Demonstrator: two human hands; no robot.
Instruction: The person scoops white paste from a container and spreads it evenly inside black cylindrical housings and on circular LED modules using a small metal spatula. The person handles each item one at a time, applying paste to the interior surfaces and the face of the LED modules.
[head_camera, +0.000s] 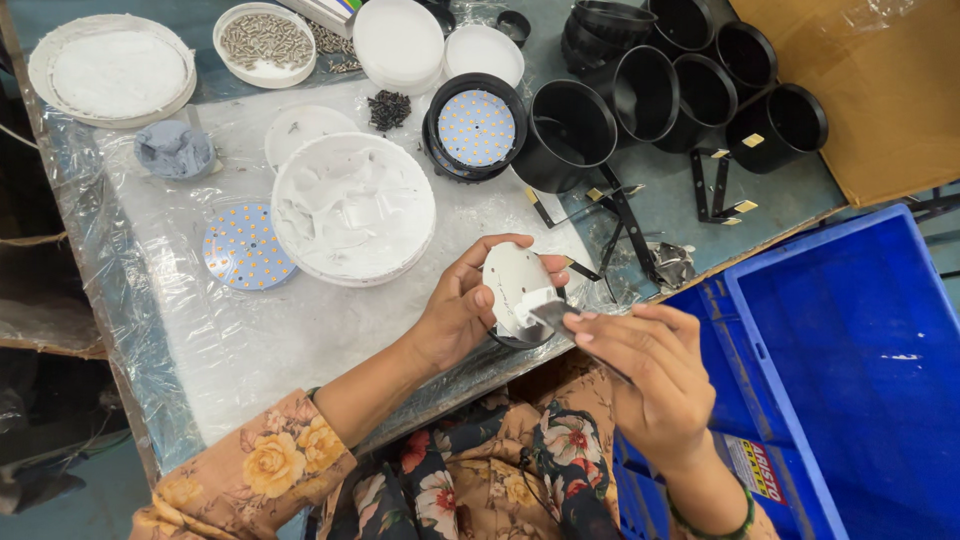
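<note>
Black housings (570, 135), a blue crate (850, 330), a floral-patterned sleeve (250, 470).

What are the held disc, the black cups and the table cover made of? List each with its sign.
Disc in the left hand: seemingly metal, pale and matte, smeared with white paste.
Black cups: probably painted metal or plastic; smooth, with a slight sheen.
Table cover: clear plastic film, wrinkled and glinting.

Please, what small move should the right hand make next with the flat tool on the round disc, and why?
Probably draw the flat tool across the round disc to spread the white paste. The right hand has its tip on a paste lump near the edge, the rest looks bare, and the left hand holds the disc.
</note>
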